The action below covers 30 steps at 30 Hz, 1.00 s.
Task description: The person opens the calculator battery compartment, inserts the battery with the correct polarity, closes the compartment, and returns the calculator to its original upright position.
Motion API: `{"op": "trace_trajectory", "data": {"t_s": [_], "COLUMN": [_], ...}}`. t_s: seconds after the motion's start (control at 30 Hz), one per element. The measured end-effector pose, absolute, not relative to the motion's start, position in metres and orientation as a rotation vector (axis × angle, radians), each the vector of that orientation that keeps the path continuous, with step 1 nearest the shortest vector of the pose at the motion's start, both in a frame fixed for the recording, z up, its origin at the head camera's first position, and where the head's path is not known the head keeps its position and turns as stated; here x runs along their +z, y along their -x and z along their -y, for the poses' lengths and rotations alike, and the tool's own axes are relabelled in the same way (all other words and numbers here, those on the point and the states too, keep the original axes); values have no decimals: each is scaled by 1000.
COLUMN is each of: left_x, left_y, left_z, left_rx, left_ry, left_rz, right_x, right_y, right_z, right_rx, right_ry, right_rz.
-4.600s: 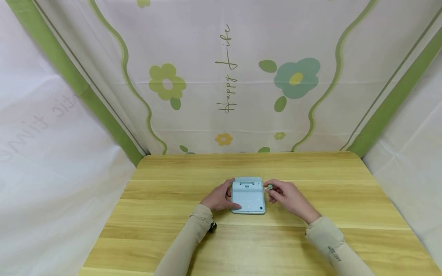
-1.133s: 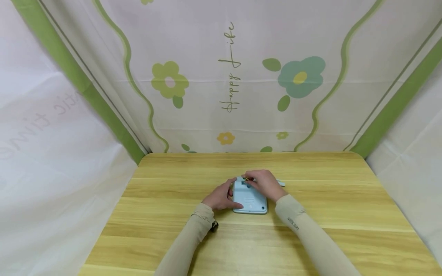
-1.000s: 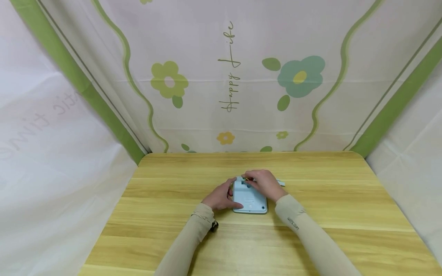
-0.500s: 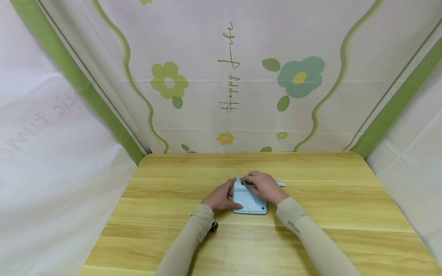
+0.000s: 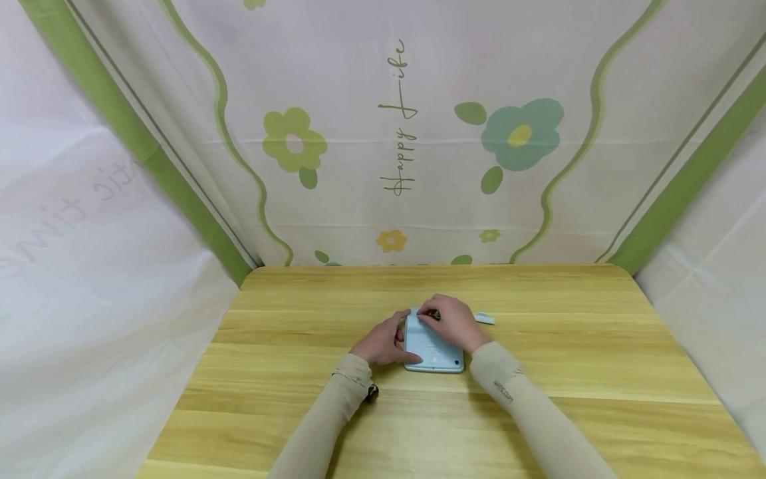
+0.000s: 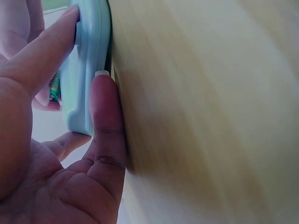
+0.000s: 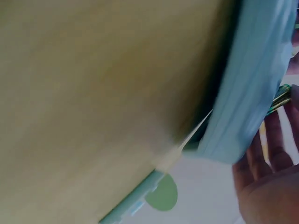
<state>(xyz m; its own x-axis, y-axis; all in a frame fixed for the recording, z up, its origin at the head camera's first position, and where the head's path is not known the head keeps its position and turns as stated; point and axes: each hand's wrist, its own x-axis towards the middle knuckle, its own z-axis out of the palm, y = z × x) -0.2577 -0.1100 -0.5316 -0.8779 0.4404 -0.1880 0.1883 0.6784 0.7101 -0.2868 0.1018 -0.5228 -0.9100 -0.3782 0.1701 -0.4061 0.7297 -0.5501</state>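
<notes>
A pale blue device (image 5: 432,349), shaped like a desk calculator, lies back side up on the table. My left hand (image 5: 380,342) grips its left side, with the thumb on the back near the lower corner and other fingers along the edge. Over the top part of the back, my right hand (image 5: 453,324) pinches a green and gold battery (image 5: 433,315), mostly covered by the fingers. The battery (image 6: 54,87) shows beside the device in the left wrist view, and the right wrist view has the battery (image 7: 280,99) close over the back. The right hand hides the battery compartment.
A small pale blue battery cover (image 5: 485,319) lies on the table to the right of the device. The wooden table (image 5: 299,372) ends at a printed white curtain (image 5: 335,199), with more curtain at both sides.
Since 4.6 s ago, my right hand has brought the battery from beside the device to over its top part. In the last second it shifts the battery slightly; my left hand keeps its grip.
</notes>
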Motion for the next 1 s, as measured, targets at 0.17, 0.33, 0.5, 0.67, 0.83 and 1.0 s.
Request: {"op": "trace_trajectory", "data": {"t_s": [0.17, 0.33, 0.5, 0.67, 0.83, 1.0], "left_x": [-532, -532, -533, -534, -533, -532], "left_y": [259, 261, 260, 261, 259, 258], "left_z": [109, 109, 108, 109, 107, 107], "left_rx": [1008, 1023, 1027, 1031, 1028, 1019], "left_ry": [-487, -485, -482, -468, -456, -437], "left_rz": [-2557, -2552, -2550, -2552, -2553, -2563], "right_x": [-522, -524, -525, -527, -531, -530], "right_y": [288, 288, 288, 288, 290, 290], "right_z": [-96, -93, -93, -95, -98, -97], "right_rx": [1048, 1132, 1173, 1235, 1308, 1328], "right_ry": [-517, -445, -451, -404, -331, -313], "right_rz": [2923, 2953, 2966, 2960, 2949, 2939]}}
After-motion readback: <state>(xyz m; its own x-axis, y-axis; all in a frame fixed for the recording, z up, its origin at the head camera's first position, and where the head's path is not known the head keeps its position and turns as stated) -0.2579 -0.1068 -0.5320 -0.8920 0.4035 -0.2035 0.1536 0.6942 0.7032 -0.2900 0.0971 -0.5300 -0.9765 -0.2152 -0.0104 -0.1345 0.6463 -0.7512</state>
